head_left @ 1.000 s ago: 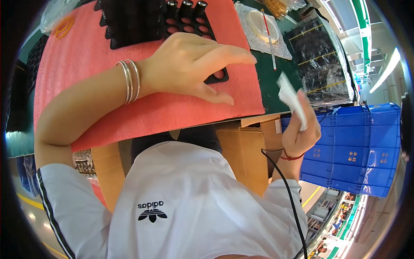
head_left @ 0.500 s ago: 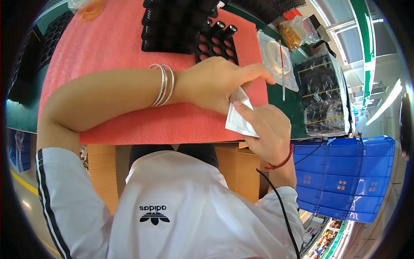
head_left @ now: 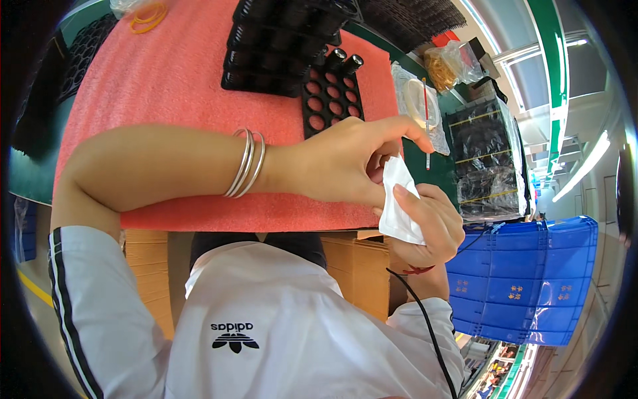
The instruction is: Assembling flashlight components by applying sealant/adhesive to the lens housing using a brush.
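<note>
My right hand [head_left: 435, 223], with a red string on its wrist, pinches a flat white folded piece [head_left: 401, 211] between thumb and fingers. It looks like a sachet or a folded wipe; which one I cannot tell. My left hand [head_left: 335, 159], wearing silver bangles, meets the white piece's left edge. Its index finger is stretched out to the right, while the other fingers curl inward; what lies within them, if anything, is hidden. Just beyond the left hand lies a black tray with round holes [head_left: 324, 105], with a few dark shiny-topped cylinders [head_left: 353, 64] at its far end.
A stack of black trays [head_left: 262, 63] stands on the pink foam mat [head_left: 159, 73]. Orange rubber bands [head_left: 149, 18] lie far left. To the right are a red-and-white stick [head_left: 426, 116], a bag of yellowish bands [head_left: 442, 70], a wrapped black bundle [head_left: 488, 156] and blue crates [head_left: 525, 279].
Both hands and the white piece have shifted slightly right and toward me. The white piece now stands more upright, and the left hand's curled fingers show beside it.
</note>
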`<state>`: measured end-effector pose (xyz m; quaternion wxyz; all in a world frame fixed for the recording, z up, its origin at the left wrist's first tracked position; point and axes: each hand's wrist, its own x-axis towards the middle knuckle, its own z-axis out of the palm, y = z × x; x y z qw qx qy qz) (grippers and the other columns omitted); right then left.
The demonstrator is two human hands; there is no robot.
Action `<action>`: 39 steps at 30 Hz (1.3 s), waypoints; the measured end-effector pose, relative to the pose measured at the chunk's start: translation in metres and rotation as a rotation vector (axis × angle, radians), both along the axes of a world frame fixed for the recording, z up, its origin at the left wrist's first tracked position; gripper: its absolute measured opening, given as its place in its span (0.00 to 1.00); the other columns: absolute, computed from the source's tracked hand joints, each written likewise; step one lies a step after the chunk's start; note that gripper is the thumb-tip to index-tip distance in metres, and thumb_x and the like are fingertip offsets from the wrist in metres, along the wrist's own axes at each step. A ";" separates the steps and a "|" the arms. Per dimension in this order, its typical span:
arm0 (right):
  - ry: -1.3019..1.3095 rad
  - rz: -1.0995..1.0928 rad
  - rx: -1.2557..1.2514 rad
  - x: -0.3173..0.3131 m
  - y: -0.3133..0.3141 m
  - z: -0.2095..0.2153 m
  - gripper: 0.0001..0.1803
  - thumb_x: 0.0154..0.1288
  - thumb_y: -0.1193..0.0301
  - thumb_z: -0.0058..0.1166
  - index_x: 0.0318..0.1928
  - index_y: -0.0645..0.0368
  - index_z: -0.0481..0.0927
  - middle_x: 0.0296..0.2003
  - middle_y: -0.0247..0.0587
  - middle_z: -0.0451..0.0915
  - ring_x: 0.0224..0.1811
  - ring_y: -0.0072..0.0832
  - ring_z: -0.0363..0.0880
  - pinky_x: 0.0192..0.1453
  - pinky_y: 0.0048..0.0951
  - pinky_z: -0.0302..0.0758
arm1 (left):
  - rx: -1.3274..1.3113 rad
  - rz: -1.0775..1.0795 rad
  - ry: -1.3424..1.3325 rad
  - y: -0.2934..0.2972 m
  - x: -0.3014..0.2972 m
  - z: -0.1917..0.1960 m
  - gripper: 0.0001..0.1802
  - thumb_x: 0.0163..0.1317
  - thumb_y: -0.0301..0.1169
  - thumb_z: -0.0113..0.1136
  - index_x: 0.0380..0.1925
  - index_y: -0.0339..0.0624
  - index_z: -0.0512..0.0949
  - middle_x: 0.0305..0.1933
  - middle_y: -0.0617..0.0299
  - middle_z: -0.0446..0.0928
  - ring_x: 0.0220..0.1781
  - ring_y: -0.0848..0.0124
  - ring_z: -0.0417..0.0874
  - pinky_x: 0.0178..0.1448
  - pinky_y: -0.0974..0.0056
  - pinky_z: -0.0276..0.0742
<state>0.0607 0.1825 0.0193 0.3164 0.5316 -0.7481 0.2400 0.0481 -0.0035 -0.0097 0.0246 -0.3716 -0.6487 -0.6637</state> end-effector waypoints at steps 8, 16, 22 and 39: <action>-0.263 -0.004 -0.332 0.013 -0.007 -0.022 0.21 0.36 0.72 0.72 0.35 0.63 0.80 0.22 0.42 0.79 0.22 0.31 0.78 0.25 0.23 0.74 | 0.056 -0.065 -0.077 0.002 0.009 -0.002 0.29 0.49 0.24 0.62 0.53 0.46 0.64 0.27 0.69 0.72 0.28 0.83 0.72 0.29 0.76 0.65; -0.665 0.110 -0.757 0.026 -0.023 -0.028 0.17 0.49 0.72 0.66 0.39 0.65 0.76 0.27 0.43 0.78 0.27 0.22 0.75 0.30 0.20 0.71 | 0.110 -0.057 -0.065 0.010 0.014 0.002 0.30 0.54 0.25 0.59 0.57 0.44 0.60 0.41 0.64 0.71 0.39 0.80 0.74 0.40 0.72 0.70; -0.893 0.125 -0.949 0.023 -0.034 -0.039 0.16 0.55 0.68 0.61 0.38 0.66 0.74 0.31 0.39 0.77 0.28 0.21 0.73 0.31 0.21 0.70 | 0.089 -0.014 -0.144 0.009 0.017 0.001 0.26 0.62 0.30 0.51 0.59 0.44 0.57 0.35 0.63 0.71 0.34 0.78 0.72 0.37 0.71 0.69; -0.151 -0.225 -0.670 -0.020 0.013 -0.024 0.31 0.64 0.52 0.46 0.50 0.72 0.71 0.45 0.51 0.75 0.44 0.32 0.76 0.48 0.28 0.71 | 0.261 -0.473 -0.799 0.001 -0.017 -0.003 0.56 0.52 0.72 0.08 0.58 0.39 0.65 0.25 0.64 0.69 0.26 0.73 0.65 0.35 0.71 0.60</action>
